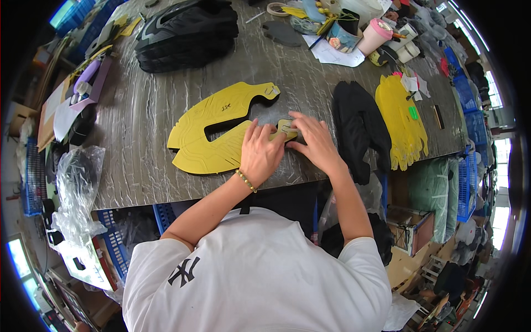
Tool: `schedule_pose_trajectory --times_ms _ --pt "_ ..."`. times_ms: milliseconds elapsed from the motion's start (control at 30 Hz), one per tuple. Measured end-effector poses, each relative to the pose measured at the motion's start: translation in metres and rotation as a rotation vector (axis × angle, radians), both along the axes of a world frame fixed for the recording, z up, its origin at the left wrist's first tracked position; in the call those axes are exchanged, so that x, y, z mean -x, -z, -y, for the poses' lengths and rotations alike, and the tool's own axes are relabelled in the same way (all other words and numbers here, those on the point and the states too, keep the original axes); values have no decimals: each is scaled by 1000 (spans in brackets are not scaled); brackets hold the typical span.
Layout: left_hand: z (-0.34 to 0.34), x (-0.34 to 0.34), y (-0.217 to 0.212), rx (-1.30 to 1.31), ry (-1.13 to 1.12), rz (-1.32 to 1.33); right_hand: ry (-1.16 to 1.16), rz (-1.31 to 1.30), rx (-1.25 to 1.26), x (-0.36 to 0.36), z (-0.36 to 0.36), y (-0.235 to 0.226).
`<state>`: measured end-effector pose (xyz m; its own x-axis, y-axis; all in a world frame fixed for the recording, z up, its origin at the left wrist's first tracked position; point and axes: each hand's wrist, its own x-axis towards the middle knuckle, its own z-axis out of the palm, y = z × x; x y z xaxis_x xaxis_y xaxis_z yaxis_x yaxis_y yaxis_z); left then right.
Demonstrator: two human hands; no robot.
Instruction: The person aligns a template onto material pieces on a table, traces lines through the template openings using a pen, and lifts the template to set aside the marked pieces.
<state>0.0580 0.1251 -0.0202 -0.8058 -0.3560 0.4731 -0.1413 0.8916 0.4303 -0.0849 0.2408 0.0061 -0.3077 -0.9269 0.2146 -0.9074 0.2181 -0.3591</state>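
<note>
Yellow card template [215,130], flat, curved; both hands pressing small tab [286,129].

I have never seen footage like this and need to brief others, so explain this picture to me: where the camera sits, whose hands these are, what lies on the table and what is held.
There is no machine here. One wide fisheye camera, worn on a person's head, looks down at their own two bare hands, so straight edges bend near the rim. The left hand, with a bead bracelet, lies flat on a large yellow cut-out template on the grey table. The right hand presses its fingers on the template's narrow end, beside the left; neither hand lifts anything. To the right lie a pile of black fabric pieces and a stack of yellow pieces. At the far edge sit a stack of black shoe parts and a pink-lidded cup among clutter.
</note>
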Motion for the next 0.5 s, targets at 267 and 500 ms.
schedule_pose_trajectory --times_ms 267,500 --pt "-1 4 3 -31 0 -20 -67 162 -111 9 3 0" --pt "1 1 6 -45 11 -36 192 328 429 8 -1 -17"
